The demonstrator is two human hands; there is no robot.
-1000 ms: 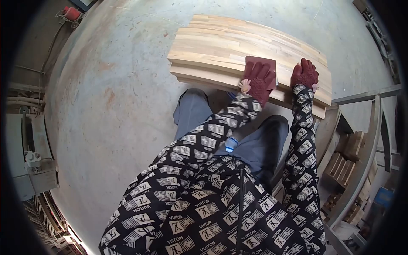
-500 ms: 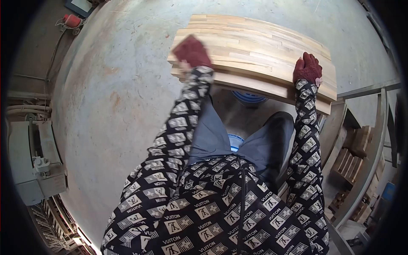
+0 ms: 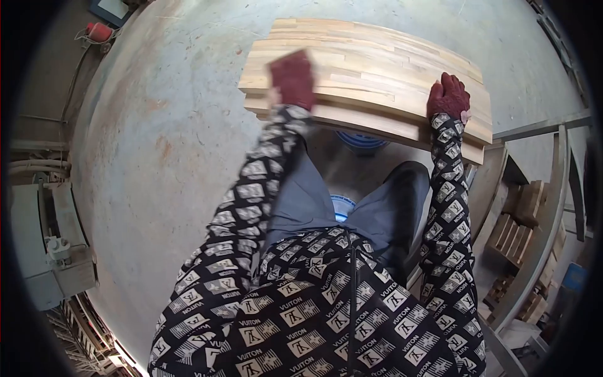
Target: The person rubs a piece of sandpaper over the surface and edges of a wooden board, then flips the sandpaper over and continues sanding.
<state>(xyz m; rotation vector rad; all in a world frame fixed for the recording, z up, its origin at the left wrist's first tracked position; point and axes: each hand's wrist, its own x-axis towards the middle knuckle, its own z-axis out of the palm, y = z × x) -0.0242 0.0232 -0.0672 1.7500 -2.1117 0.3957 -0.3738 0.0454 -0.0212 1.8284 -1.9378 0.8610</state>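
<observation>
My left hand (image 3: 295, 81), in a dark red glove and blurred, is closed on a flat reddish-brown pad (image 3: 287, 61) over the left part of a pale striped wooden board (image 3: 370, 66). Near the board's right end, my gloved right hand (image 3: 448, 97) rests on the top face, fingers stretched out and holding nothing. Directly beneath the top board lies another wooden board (image 3: 370, 121), whose near edge sticks out towards me.
Blue round containers (image 3: 361, 141) show under the boards and between my legs. At the right stands a metal frame (image 3: 545, 242) with wooden pallets (image 3: 510, 237) behind it. Grey machinery (image 3: 53, 245) is at the left, and a red object (image 3: 99, 31) lies at the upper left.
My left hand and the pad have moved rightward relative to the board. The right hand keeps its place on the board, while the whole view has shifted slightly.
</observation>
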